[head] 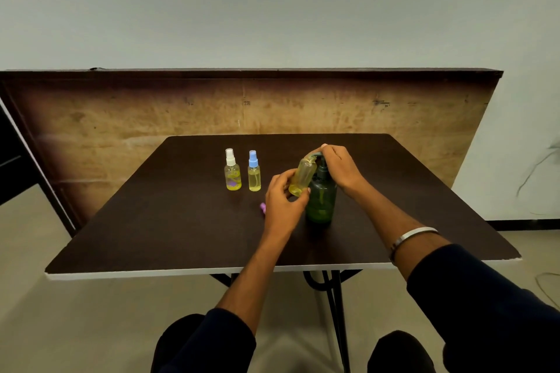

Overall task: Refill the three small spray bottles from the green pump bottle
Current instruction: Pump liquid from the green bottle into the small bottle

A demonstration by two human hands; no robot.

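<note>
Dark brown laminate covers the table (181,221), which has a pale front edge and black metal legs beneath. This is the head view, the only one there is.

The green pump bottle (321,198) stands upright right of the table's middle. The right hand (339,168) rests on top of its pump head, fingers curled down over the nozzle and gripping it; whether the pump is pressed down cannot be told. A silver bangle (413,236) sits on that forearm, above a dark sleeve (485,297).

The left hand (283,195) holds an open spray bottle (301,177), with no cap on it, pinched between thumb and curled fingers around its lower part. That bottle is tilted, mouth up and to the right, touching or just under the pump nozzle, and it leans against the green bottle's neck. Yellowish liquid shows inside it, mostly near the bottom.

Just left of the left hand, a small pink cap (263,208) lies on the table, partly hidden by the hand.

Farther left and back, two more spray bottles stand upright side by side, near each other but apart: one with a white cap (232,171) and one with a blue cap (254,172). Both hold yellow liquid.

Behind the table a worn wooden board (242,106) leans along a pale wall (272,9). The person's dark-clad knees (188,348) show at the bottom edge.
</note>
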